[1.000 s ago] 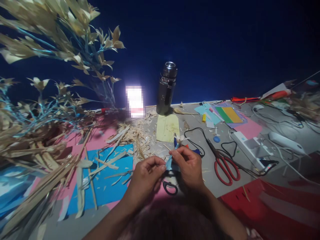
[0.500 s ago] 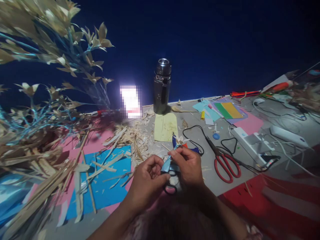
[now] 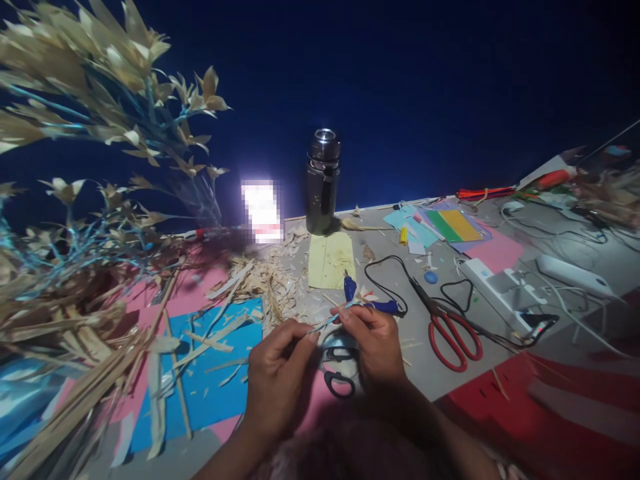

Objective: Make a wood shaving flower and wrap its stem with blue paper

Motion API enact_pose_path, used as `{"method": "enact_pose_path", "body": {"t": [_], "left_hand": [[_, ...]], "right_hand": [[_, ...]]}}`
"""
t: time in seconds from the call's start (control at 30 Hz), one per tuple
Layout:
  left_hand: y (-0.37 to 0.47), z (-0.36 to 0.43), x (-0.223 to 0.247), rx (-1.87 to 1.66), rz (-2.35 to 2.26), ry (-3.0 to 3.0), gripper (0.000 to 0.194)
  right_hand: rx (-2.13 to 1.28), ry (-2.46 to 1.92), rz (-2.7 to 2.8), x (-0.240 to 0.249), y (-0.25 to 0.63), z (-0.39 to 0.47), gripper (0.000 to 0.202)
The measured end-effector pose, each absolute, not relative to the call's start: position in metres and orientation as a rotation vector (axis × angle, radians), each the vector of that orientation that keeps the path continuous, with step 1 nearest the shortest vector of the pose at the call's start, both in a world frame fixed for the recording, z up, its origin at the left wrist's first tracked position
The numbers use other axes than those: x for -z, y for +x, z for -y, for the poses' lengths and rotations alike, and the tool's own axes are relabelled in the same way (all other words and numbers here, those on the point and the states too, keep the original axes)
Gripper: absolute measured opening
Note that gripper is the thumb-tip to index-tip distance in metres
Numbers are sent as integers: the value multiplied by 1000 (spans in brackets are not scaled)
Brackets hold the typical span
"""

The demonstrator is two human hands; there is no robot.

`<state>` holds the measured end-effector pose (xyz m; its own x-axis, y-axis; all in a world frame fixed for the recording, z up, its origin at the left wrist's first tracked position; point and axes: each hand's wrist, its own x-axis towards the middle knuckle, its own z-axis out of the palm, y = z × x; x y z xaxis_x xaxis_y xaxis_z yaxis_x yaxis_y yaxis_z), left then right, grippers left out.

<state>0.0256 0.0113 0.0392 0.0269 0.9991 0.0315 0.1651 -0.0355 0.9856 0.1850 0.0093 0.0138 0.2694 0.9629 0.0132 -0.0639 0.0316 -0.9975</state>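
A thin light-blue strip of paper [image 3: 326, 324] stretches between my two hands above the table. My left hand [image 3: 279, 373] is closed, pinching the strip's left end between thumb and forefinger. The other end is in the pinch of my right hand [image 3: 374, 337], whose fingertips partly cover it. Just below the strip lie black-handled scissors [image 3: 340, 385], their blades hidden. Behind my right hand rests a blue glue gun [image 3: 350, 288], partly covered by the fingers. To the right are large red-handled scissors [image 3: 455, 339].
A dark flask [image 3: 323, 187] stands behind a yellow paper [image 3: 330, 260]. Dry husk scraps and strips lie over a blue sheet [image 3: 220, 393] at left, below a branch of husk flowers [image 3: 145, 133]. A white power strip [image 3: 493, 293] and cables lie at right.
The light-blue piece looked wide and folded before; now it appears as a narrow strip drawn between my hands. My left hand has shifted slightly left and down, uncovering more of the black-handled scissors.
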Motion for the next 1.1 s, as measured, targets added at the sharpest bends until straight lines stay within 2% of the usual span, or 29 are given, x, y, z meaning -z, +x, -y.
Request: {"method": "enact_pose_path", "body": {"t": [0.17,0.27,0.4,0.6,0.67,0.77,0.97,1.1], "left_hand": [[19,-14,-37,-1124,-1327,1228,23],[18,-15,-36,-1259,-1326,1491,18],[18,-16,-32,-1413,-1248,1972,16],[14,-19,-21,-1432,-1287,2299,14],[14,-19,-20,-1449,-1298,2344,14],[15,-19,-18,-1451,-1315,2378,14],[17,-20,-18,-1445,-1313,2367,14],[19,-20,-17,-1441,-1272,2336,15]], "right_hand": [[-1117,-1217,1008,-18,193,-10,26],[-1186,-1217,981,-16,199,-12,26],[-1302,-1118,955,-9,196,-11,40],[-1357,-1137,1023,-8,180,-6,57],[-1351,-1165,1036,-12,177,-7,50],[-1441,-1146,972,-15,175,-9,28],[-1506,-1088,829,-10,170,-15,42],[-1407,-1099,861,-10,166,-17,38]]}}
